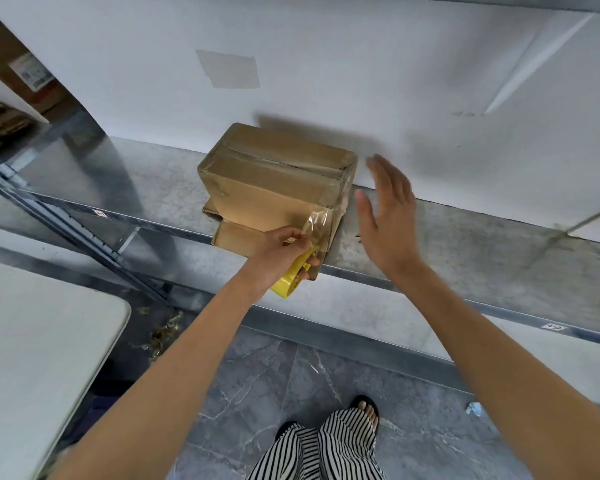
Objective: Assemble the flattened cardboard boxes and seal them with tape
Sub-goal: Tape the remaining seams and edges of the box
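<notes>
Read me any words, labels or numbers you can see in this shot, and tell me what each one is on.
No text here can be read.
Yellow tape roll in the left hand: dark print, too blurred.
White label on the brown carton at upper left: too small.
Small sticker on the shelf edge at right: unreadable.
Small sticker on the shelf edge at left: unreadable.
Cardboard box: no print visible.

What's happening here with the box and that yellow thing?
A person is taping up a cardboard box on a metal shelf. The left hand holds a yellow tape roll, with a clear strip of tape stretched to the box's near corner. The right hand is open beside the box, touching nothing.
</notes>
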